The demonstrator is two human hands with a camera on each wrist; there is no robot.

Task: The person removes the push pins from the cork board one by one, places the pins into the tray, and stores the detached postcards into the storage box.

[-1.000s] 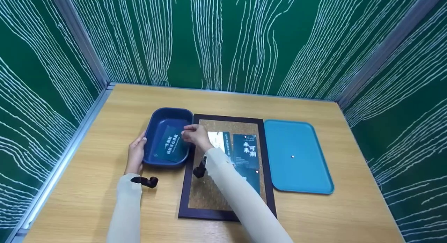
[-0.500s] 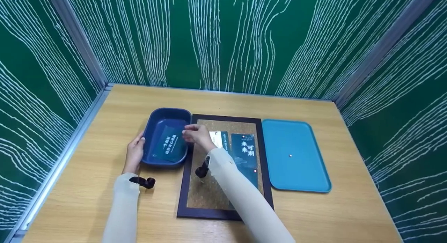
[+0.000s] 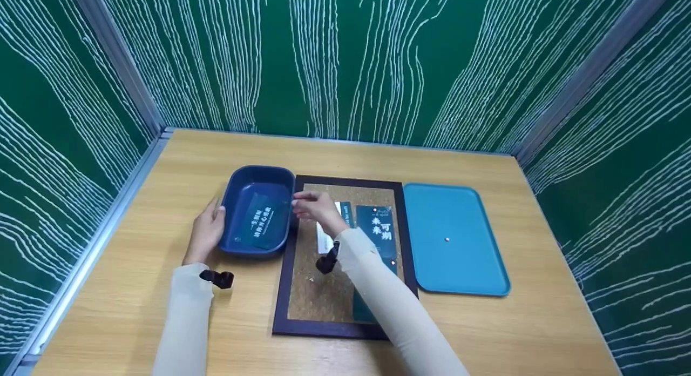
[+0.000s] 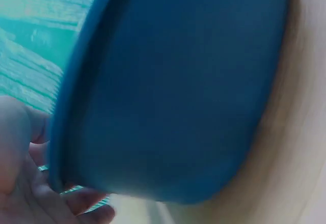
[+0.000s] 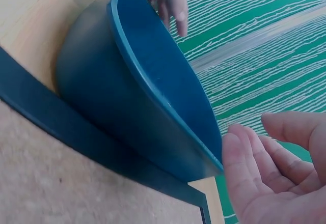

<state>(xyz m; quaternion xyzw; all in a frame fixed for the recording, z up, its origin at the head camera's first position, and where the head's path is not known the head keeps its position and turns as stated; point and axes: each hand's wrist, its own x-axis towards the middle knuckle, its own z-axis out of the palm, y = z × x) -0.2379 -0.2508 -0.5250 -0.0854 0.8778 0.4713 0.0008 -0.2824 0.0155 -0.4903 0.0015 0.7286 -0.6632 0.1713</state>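
Note:
A dark blue plastic basin (image 3: pixel 257 168) holds a dark green card (image 3: pixel 264 216) with white lettering, lying flat inside. My left hand (image 3: pixel 207 227) is at the basin's left rim, fingers rather straight along the outside and thumb at the edge. In the left wrist view, this hand (image 4: pixel 23 163) is partly hidden behind the rim. Just off the right rim hovers my right hand (image 3: pixel 318 207), its fingers loosely bent. The right wrist view shows this hand (image 5: pixel 277 170) with thumb and fingertips apart and nothing visible between them.
A cork board (image 3: pixel 318 300) in a dark frame abuts the basin. On it lie a white-and-green card (image 3: pixel 325 241), a dark green pinned card (image 3: pixel 372 241) and another green card partly hidden by my right sleeve. A turquoise tray (image 3: pixel 459 214) with one small pin (image 3: pixel 447 239) stands right of the board.
My right hand has drawn back to the right, from over the basin's right side to beyond its rim. The left hand has shifted slightly left. The green card stays in the basin.

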